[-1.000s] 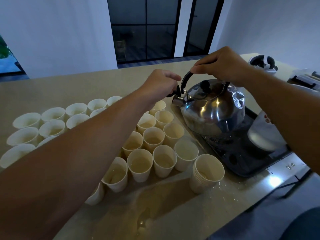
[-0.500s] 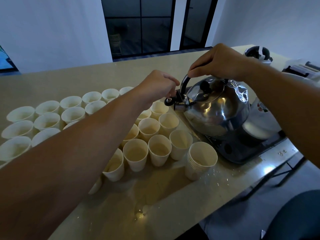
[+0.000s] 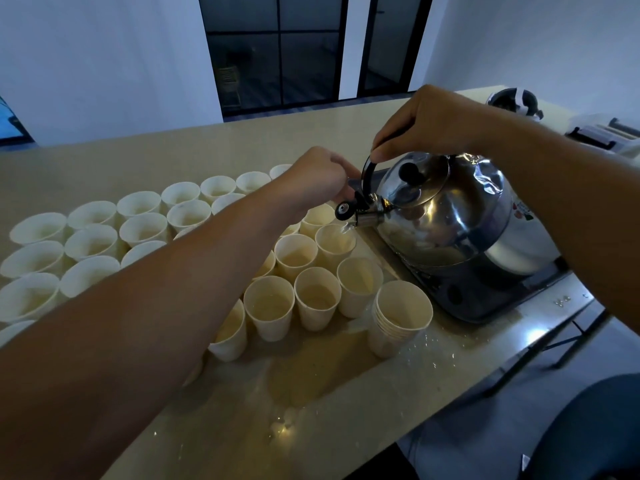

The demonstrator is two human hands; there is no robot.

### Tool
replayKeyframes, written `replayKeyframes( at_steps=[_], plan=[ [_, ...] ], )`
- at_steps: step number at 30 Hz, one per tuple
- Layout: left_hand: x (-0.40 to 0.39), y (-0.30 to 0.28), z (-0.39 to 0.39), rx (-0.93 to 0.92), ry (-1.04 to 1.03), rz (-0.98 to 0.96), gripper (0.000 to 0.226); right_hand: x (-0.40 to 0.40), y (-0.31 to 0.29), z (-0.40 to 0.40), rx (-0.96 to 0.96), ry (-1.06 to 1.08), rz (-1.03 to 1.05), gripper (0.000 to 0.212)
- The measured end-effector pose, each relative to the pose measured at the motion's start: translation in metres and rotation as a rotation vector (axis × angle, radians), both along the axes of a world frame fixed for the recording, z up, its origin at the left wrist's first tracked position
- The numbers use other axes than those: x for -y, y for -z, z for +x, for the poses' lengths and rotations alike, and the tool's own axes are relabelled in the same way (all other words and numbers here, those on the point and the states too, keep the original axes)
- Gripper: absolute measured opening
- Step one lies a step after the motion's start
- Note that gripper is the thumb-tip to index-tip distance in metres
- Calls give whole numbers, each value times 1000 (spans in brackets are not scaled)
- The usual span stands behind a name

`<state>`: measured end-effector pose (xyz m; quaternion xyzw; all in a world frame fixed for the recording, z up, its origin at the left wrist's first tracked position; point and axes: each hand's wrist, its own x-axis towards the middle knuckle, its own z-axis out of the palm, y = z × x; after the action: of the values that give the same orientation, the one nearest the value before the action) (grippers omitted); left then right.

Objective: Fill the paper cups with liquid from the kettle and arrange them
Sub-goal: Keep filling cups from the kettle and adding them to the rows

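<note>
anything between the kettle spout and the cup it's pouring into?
Nothing visible. The spout of the kettle sits right over the rim of the paper cup, its cap flipped up by the left hand. The right hand grips the handle.

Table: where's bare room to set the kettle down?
Free: the far strip of table behind the cups, and the near patch in front of them, though it looks wet. Crowded: the middle, packed with cups up to the dark tray. The stack of cups stands beside the tray's near corner.
</note>
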<state>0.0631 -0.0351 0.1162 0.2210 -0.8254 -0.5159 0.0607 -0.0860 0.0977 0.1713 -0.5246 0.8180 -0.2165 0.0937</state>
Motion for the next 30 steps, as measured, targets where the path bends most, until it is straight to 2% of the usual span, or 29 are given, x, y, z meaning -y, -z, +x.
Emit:
replayKeyframes(
  at_steps=[12, 23, 28, 30],
  plan=[
    [-2, 6, -5, -7, 20, -35, 32, -1, 3, 0, 10, 18, 27, 14],
    [-3, -6, -7, -103, 11, -86, 39, -19, 8, -9, 232, 146, -171, 16],
    [-6, -17, -7, -102, 38, -109, 36, -28, -1, -8, 261, 98, -171, 26],
    [-7, -19, -6, -88, 74, -111, 34, -30, -4, -6, 243, 66, -147, 23]
  ],
)
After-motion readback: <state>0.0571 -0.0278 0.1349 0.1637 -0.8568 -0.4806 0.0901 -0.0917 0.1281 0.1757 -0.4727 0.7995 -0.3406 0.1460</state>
